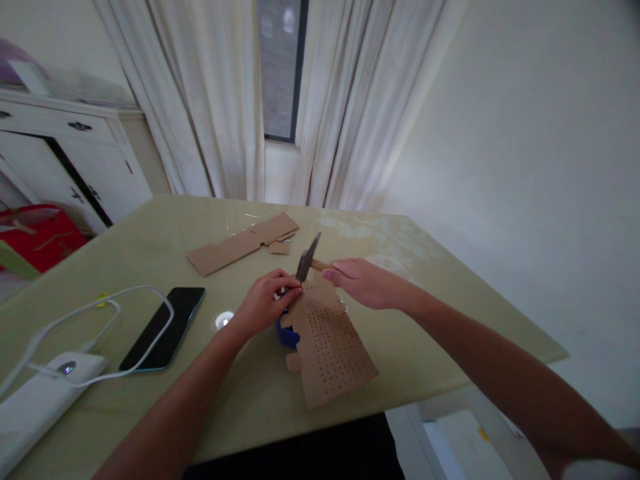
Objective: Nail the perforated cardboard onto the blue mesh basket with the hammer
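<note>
My right hand (357, 281) is wrapped round the wooden handle of a hammer (306, 261). The hammer's metal head is just above my left fingertips. With fingers pinched, my left hand (265, 300) holds a thin, dark nail (301, 285), barely visible, at the far edge of a brown cardboard piece (335, 340). Rows of small punched holes cover much of this cardboard, which looks slightly raised and slopes toward me. Under its left side a blue object (287, 335) shows in part; its kind is hidden.
Another long cardboard strip (230, 251) lies farther back on the table (425, 347), beside small scraps. To the left are a black phone (165, 327), a white power strip (55, 400) and a looped white cable (145, 290). A small white round object (224, 320) lies near my left wrist.
</note>
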Tool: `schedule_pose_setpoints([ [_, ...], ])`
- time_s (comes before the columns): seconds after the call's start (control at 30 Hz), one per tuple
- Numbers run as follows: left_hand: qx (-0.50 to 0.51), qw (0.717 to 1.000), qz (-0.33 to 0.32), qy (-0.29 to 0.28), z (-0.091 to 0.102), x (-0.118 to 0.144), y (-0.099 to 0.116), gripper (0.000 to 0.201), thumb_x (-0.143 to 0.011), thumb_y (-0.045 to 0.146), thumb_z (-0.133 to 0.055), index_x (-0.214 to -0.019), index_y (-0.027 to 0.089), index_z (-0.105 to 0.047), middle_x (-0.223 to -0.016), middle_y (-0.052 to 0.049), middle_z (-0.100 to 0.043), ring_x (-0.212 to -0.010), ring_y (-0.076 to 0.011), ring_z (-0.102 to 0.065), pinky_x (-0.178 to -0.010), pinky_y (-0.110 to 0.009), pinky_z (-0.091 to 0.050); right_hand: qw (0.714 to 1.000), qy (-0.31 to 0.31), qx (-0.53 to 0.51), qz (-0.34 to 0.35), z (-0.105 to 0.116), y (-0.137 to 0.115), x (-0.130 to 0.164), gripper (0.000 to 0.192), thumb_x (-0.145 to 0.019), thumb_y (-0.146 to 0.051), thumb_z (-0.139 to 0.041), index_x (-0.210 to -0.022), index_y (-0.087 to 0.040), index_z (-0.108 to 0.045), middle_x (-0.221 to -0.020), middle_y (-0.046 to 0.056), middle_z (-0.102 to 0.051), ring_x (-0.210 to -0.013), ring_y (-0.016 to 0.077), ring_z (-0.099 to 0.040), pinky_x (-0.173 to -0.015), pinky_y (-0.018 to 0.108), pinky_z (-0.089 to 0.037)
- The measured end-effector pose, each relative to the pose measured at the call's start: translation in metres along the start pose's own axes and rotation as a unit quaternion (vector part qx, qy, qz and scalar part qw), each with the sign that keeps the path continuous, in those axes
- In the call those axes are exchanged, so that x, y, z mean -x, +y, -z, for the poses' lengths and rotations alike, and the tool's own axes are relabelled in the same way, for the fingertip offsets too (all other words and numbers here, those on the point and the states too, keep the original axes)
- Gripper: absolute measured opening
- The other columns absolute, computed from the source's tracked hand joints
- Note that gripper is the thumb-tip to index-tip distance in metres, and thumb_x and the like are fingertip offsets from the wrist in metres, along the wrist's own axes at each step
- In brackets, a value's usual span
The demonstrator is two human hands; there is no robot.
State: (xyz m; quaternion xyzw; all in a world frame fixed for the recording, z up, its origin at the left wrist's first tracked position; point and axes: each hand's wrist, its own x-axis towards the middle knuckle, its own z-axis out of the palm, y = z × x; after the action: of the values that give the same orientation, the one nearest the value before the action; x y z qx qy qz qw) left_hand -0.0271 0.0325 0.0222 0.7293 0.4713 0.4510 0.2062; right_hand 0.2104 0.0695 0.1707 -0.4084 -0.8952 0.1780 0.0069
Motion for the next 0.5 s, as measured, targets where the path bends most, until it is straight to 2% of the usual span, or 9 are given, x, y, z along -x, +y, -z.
schedule_pose_setpoints([
  [0.1,-0.003,1.0,-0.001,-0.002,-0.001,0.0,-0.001,0.019,-0.103,0.033,-0.07,-0.097,0.023,-0.085,-0.096,-0.005,-0.074,-0.077,-0.0163,-0.069,-0.073,-0.029,-0.056,1.0,-0.009,0.01,-0.002,-0.003,-0.002,-0.001,0.042,-0.118,-0.041,-0.042,-0.083,-0.022,-0.058,-0.083,0.005,-0.065,-0.081,0.0213,-0.059,-0.074,0.034,-0.038],
  [0.3,-0.007,1.0,0.003,0.003,0.0,-0.001,0.001,0.019,-0.102,0.036,-0.071,-0.099,0.024,-0.086,-0.095,-0.004,-0.074,-0.073,-0.0154,-0.066,-0.07,-0.029,-0.054,0.999,0.043,-0.018,-0.006,0.015,-0.004,0.004,0.045,-0.117,-0.047,-0.041,-0.081,-0.023,-0.052,-0.082,0.003,-0.062,-0.08,0.0212,-0.057,-0.075,0.035,-0.036],
  [0.5,-0.006,1.0,0.003,-0.009,0.001,0.0,0.0,0.019,-0.101,0.034,-0.071,-0.097,0.024,-0.086,-0.095,-0.005,-0.074,-0.075,-0.0162,-0.068,-0.07,-0.029,-0.054,1.0,-0.017,-0.001,-0.006,-0.002,-0.001,0.001,0.042,-0.117,-0.042,-0.042,-0.081,-0.023,-0.052,-0.082,0.004,-0.063,-0.081,0.0218,-0.059,-0.075,0.035,-0.037],
])
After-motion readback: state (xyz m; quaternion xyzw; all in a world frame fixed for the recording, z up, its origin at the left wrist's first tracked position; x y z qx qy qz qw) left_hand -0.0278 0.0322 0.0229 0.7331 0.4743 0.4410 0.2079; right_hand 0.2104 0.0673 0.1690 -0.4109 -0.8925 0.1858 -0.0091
